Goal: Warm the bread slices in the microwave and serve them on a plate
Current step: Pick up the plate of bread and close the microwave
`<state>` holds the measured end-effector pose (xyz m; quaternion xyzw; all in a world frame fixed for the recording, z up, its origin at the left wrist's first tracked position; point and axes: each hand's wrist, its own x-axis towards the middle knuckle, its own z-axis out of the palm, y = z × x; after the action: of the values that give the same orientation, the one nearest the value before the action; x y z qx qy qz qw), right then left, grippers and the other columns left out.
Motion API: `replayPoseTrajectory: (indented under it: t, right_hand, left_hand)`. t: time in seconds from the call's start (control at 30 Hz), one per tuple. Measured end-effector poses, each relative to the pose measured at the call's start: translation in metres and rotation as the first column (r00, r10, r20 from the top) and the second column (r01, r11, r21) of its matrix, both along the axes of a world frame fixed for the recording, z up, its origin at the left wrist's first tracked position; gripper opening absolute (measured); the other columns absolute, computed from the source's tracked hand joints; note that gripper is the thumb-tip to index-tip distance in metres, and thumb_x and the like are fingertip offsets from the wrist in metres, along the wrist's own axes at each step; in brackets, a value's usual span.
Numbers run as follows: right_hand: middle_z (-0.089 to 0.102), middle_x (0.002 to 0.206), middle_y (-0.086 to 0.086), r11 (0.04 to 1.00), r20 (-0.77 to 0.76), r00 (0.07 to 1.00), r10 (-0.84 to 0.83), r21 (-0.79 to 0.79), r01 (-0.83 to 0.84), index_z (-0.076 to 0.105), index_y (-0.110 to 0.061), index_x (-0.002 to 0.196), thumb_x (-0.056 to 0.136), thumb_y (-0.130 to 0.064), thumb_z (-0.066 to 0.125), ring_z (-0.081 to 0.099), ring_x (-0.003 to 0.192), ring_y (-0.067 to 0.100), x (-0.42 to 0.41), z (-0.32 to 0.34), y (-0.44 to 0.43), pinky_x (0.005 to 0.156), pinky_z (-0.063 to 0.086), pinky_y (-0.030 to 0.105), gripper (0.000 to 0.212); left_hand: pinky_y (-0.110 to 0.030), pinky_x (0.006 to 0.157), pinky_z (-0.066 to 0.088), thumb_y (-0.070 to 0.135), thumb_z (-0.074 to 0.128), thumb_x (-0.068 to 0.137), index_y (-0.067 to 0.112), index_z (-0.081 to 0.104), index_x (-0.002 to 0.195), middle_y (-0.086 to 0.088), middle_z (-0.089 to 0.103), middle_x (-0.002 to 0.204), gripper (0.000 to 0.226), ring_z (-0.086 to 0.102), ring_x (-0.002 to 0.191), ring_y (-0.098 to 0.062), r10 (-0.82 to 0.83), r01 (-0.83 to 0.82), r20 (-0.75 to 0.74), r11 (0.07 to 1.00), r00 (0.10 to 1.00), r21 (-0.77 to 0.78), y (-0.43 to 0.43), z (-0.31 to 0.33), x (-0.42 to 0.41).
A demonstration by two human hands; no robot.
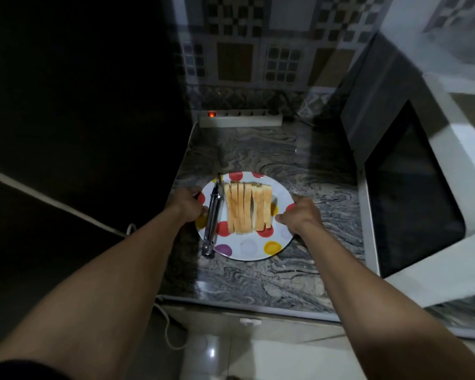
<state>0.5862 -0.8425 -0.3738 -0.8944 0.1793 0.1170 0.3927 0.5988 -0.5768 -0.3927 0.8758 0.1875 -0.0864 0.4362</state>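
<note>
A white plate (248, 249) with coloured dots sits on the marbled counter (272, 281). On it stand several bread slices (248, 208) on edge in a row, and metal tongs (214, 215) lie along their left side. My left hand (188, 202) grips the plate's left rim, its fingers curled round the edge. My right hand (299, 215) grips the right rim the same way. The microwave (412, 187) stands to the right with its dark door closed.
A white power strip (240, 117) with a lit red switch lies at the back against the tiled wall. A dark surface fills the left side. A white cable (167, 325) hangs off the counter's front edge.
</note>
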Motion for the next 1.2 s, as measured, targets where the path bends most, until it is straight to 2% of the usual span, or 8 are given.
replayPoseTrajectory:
  t: [0.1, 0.27, 0.4, 0.47, 0.7, 0.83, 1.0, 1.2]
  right_hand:
    - [0.072, 0.108, 0.012, 1.0, -0.013, 1.0, -0.007, -0.022, 0.007, 0.07, -0.02, 0.101, 0.078, -0.019, 0.082, 0.068, 0.094, 0.033, 0.003, -0.001, 0.001, 0.076, 0.055, 0.037, 0.025]
    - [0.071, 0.11, 0.012, 0.998, -0.035, 0.999, -0.017, -0.059, 0.015, 0.069, -0.018, 0.098, 0.076, -0.024, 0.084, 0.068, 0.099, 0.032, 0.005, -0.003, 0.002, 0.075, 0.052, 0.034, 0.027]
    - [0.056, 0.135, 0.017, 0.993, -0.048, 0.997, -0.063, -0.099, 0.058, 0.069, -0.018, 0.105, 0.074, -0.031, 0.085, 0.048, 0.128, 0.033, 0.005, -0.006, 0.003, 0.086, 0.049, 0.032, 0.038]
    - [0.055, 0.134, 0.016, 0.993, -0.056, 0.996, -0.064, -0.103, 0.058, 0.069, -0.018, 0.107, 0.072, -0.033, 0.085, 0.049, 0.126, 0.034, 0.005, -0.008, 0.003, 0.082, 0.047, 0.03, 0.041]
    - [0.061, 0.13, 0.018, 0.994, 0.01, 0.999, -0.04, -0.103, 0.04, 0.062, -0.01, 0.126, 0.087, -0.019, 0.07, 0.059, 0.117, 0.036, -0.005, 0.007, 0.0, 0.092, 0.052, 0.038, 0.041]
    - [0.06, 0.128, 0.02, 0.985, 0.032, 0.999, -0.027, -0.171, 0.032, 0.062, -0.005, 0.118, 0.09, -0.012, 0.055, 0.059, 0.115, 0.036, -0.022, 0.033, 0.004, 0.087, 0.048, 0.033, 0.03]
    - [0.058, 0.127, 0.02, 0.968, 0.109, 0.993, 0.036, -0.253, -0.007, 0.065, -0.004, 0.11, 0.09, -0.014, 0.059, 0.056, 0.116, 0.036, -0.06, 0.085, 0.008, 0.087, 0.048, 0.035, 0.024]
    - [0.041, 0.141, 0.012, 0.945, 0.264, 0.96, 0.089, -0.327, 0.002, 0.052, -0.008, 0.13, 0.088, -0.022, 0.069, 0.035, 0.132, 0.034, -0.112, 0.154, -0.005, 0.104, 0.039, 0.041, 0.048]
  left_hand:
    - [-0.038, 0.089, 0.051, 0.001, 0.066, 0.079, 0.004, 0.069, 0.108, -0.005, 0.063, 0.089, 0.029, 0.06, 0.086, -0.024, -0.048, 0.045, 0.02, 0.992, 0.999, 0.122, 0.0, 0.002, 0.0]
    - [-0.047, 0.092, 0.053, 0.01, 0.068, 0.073, 0.014, 0.069, 0.093, -0.012, 0.071, 0.098, 0.02, 0.066, 0.099, -0.036, -0.079, 0.081, -0.014, 0.984, 0.997, 0.161, 0.004, -0.003, 0.005]
    - [-0.033, 0.087, 0.054, 0.003, 0.066, 0.08, 0.009, 0.07, 0.103, -0.016, 0.071, 0.105, 0.025, 0.065, 0.103, -0.036, -0.064, 0.06, 0.027, 0.988, 0.998, 0.143, 0.0, 0.0, 0.001]
    - [-0.023, 0.079, 0.051, -0.004, 0.061, 0.084, 0.0, 0.068, 0.11, -0.022, 0.068, 0.111, 0.027, 0.062, 0.108, -0.039, -0.048, 0.045, 0.02, 0.993, 0.999, 0.106, -0.003, 0.0, 0.0]
    - [-0.038, 0.087, 0.055, 0.006, 0.063, 0.083, 0.01, 0.072, 0.107, -0.012, 0.072, 0.104, 0.026, 0.067, 0.1, -0.032, 0.017, -0.028, 0.063, 0.984, 0.998, 0.178, -0.006, 0.009, -0.007]
    - [-0.036, 0.078, 0.052, 0.03, 0.072, 0.084, 0.01, 0.07, 0.109, -0.016, 0.07, 0.108, 0.032, 0.065, 0.1, -0.036, 0.079, -0.117, 0.122, 0.932, 0.989, 0.343, -0.017, 0.031, -0.021]
    - [-0.038, 0.082, 0.057, 0.018, 0.062, 0.083, 0.025, 0.071, 0.104, -0.01, 0.072, 0.106, 0.024, 0.068, 0.095, -0.031, -0.041, -0.044, 0.255, 0.947, 0.966, 0.319, -0.038, 0.079, -0.032]
    - [-0.037, 0.088, 0.054, 0.031, 0.057, 0.093, 0.021, 0.07, 0.109, -0.008, 0.072, 0.11, 0.022, 0.066, 0.105, -0.031, -0.182, 0.06, 0.423, 0.957, 0.888, 0.285, -0.093, 0.131, -0.027]
